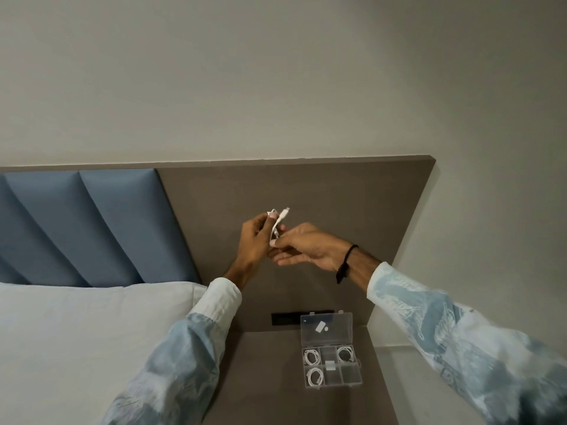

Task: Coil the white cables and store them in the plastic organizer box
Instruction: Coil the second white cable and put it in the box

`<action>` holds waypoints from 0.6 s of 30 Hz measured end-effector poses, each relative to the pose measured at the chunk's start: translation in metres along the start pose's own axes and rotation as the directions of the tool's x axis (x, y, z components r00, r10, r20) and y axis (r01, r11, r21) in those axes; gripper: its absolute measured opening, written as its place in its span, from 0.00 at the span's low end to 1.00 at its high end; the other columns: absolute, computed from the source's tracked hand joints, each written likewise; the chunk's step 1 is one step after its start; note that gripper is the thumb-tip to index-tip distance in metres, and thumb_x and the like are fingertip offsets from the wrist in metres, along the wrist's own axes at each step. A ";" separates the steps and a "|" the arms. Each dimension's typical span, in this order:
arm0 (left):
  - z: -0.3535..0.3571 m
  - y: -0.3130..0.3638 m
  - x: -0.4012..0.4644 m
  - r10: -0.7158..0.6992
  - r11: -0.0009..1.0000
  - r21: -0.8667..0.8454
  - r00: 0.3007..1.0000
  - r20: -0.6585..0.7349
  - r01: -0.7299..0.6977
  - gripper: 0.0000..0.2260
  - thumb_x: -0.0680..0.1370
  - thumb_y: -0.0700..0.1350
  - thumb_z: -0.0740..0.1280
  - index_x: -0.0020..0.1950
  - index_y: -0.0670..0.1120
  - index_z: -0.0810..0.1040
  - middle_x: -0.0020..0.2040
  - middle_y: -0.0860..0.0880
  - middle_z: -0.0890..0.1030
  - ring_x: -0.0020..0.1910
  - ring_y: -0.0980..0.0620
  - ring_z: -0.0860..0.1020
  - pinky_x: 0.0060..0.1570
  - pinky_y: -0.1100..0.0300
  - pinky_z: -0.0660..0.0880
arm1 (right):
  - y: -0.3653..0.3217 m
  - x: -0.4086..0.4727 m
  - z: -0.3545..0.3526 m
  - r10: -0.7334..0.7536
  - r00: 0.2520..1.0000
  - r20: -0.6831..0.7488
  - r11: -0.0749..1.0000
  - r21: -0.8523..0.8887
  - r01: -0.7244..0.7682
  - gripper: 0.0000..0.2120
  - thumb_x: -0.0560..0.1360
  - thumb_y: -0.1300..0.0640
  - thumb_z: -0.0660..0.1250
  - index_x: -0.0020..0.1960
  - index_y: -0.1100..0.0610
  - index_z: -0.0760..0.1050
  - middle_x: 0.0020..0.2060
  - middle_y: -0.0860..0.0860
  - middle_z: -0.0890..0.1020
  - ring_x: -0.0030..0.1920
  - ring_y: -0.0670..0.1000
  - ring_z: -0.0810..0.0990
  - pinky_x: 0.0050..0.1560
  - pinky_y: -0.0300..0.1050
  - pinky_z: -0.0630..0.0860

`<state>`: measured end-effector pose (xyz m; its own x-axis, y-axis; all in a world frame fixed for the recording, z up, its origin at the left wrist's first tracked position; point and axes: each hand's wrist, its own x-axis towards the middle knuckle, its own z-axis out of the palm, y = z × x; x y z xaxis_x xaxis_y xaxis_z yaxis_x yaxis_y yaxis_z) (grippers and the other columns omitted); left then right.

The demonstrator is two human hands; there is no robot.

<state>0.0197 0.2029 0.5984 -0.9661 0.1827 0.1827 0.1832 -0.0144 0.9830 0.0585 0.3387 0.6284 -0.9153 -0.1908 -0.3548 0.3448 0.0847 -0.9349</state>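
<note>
My left hand (256, 237) is raised in front of the headboard, closed around a bunched white cable (277, 223) whose plug end sticks up past the fingers. My right hand (302, 245) touches the same cable from the right, pinching its lower part with thumb and forefinger. Well below the hands, a clear plastic organizer box (352, 381) lies open on the bedside table, lid (326, 328) leaning back. Three coiled white cables lie in its compartments: upper left (311, 357), upper right (345, 354) and lower left (315, 377). The other compartments look empty.
The grey-brown bedside table (276, 378) stands against a matching wall panel (306, 191) with a dark socket strip (285, 319) behind the box. A bed with a pale sheet (76, 348) and blue padded headboard (92, 222) lies to the left.
</note>
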 end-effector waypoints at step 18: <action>0.005 -0.034 0.009 -0.352 0.890 -0.362 0.923 -0.157 0.278 0.17 0.85 0.46 0.57 0.46 0.41 0.81 0.27 0.49 0.72 0.28 0.52 0.71 0.33 0.58 0.71 | 0.030 0.011 0.002 -0.067 0.997 0.032 0.835 -0.546 0.074 0.13 0.83 0.55 0.62 0.64 0.59 0.78 0.51 0.51 0.85 0.47 0.50 0.84 0.36 0.48 0.84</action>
<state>0.0055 0.2105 0.5665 -0.9845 0.0188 -0.1743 -0.1712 -0.3180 0.9325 0.0589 0.3373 0.5960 -0.9291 -0.2273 -0.2916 0.1066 0.5904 -0.8000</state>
